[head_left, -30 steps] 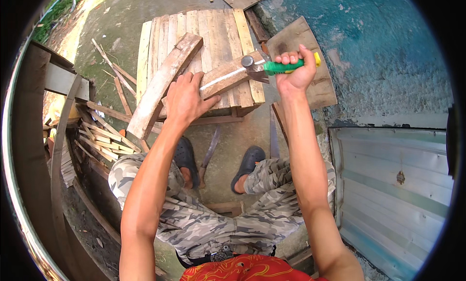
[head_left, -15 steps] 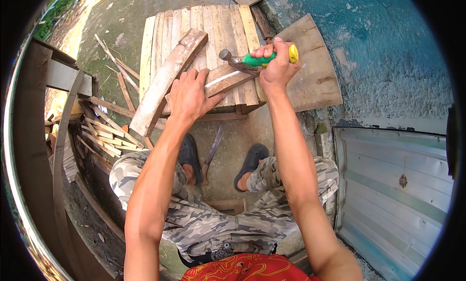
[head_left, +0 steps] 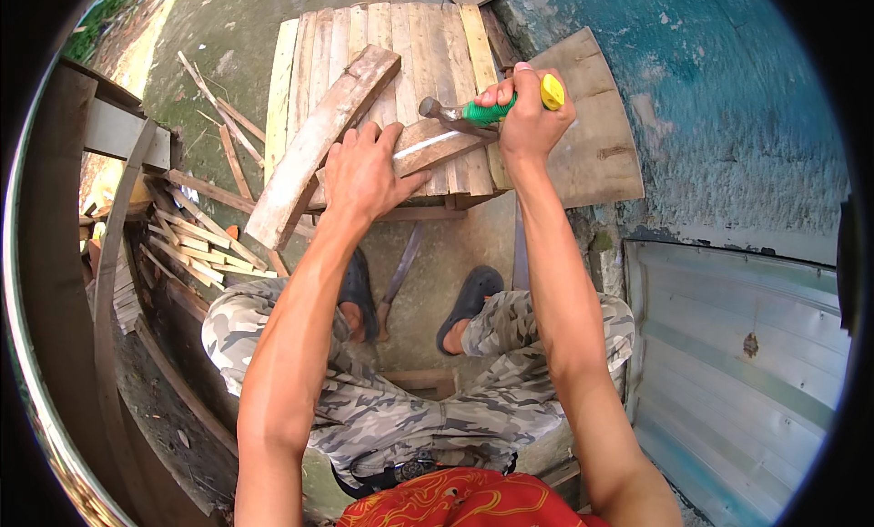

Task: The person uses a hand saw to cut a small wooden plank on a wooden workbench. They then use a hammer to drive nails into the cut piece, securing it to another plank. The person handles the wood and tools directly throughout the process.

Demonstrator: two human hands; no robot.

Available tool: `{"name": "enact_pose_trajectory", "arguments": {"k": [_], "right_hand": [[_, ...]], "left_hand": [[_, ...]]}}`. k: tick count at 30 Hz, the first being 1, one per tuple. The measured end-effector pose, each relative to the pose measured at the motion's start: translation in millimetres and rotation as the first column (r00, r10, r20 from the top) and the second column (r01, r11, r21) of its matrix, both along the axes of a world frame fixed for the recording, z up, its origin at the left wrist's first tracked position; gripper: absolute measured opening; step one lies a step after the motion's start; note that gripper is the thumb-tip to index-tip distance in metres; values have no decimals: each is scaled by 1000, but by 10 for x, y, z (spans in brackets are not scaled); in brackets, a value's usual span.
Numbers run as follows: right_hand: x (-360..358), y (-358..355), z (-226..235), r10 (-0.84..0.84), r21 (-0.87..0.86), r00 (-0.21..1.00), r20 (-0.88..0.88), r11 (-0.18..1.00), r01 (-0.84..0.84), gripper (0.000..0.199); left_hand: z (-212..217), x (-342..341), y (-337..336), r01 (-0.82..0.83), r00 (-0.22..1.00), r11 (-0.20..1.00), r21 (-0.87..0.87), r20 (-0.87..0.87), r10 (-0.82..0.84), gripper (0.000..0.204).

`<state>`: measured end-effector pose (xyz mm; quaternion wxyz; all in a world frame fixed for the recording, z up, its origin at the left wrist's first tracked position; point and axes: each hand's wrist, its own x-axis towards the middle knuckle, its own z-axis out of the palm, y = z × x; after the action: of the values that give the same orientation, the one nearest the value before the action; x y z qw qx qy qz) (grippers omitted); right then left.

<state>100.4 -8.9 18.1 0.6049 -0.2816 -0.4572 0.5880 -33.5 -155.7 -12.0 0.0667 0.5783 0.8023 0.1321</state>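
Observation:
My right hand (head_left: 535, 122) is closed round the green and yellow handle of a claw hammer (head_left: 488, 114). The hammer's metal head lies over the far side of a short wooden block (head_left: 446, 148), which has a bright white strip along its top. Whether the claw touches the block or a nail is too small to tell. My left hand (head_left: 362, 174) grips the block's left part, fingers over the top and thumb along the near side. The block sits on a slatted wooden stand (head_left: 401, 35). A longer, thick beam (head_left: 320, 145) lies aslant just left of my left hand.
A wide board (head_left: 596, 117) rests right of the stand, against a blue wall (head_left: 728, 117). Thin wood strips (head_left: 205, 249) are heaped at the left. A long blade with a handle (head_left: 401, 268) lies between my feet. A metal sheet panel (head_left: 728, 345) stands at the right.
The view has shifted slightly. Against the stand, the hammer has tilted a little, its head nearer to me and its handle end farther away. My left hand keeps its hold on the block.

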Motion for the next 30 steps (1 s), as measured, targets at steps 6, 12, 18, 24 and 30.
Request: {"name": "enact_pose_trajectory", "arguments": {"k": [6,12,18,24,30], "right_hand": [[16,2,-113,-135,-161,962,-239,982,97,20],[-33,-4,-198,-229,-273,879,-418,955,119,22],[-38,-5,-215,-226,-242,874,-431,962,129,22],[-63,-8,-208,-176,-173,904,-389,978,116,23],[33,-81,-215,-54,-69,965,-258,997,38,28]], "left_hand": [[-10,4,13,27,1000,999,43,11,-27,76],[-12,-4,20,30,999,999,36,20,-31,74],[-19,-13,24,44,999,997,59,19,-45,73],[-39,-29,32,46,998,996,80,31,-49,72],[-52,-39,5,53,998,991,120,15,-55,72]]}}
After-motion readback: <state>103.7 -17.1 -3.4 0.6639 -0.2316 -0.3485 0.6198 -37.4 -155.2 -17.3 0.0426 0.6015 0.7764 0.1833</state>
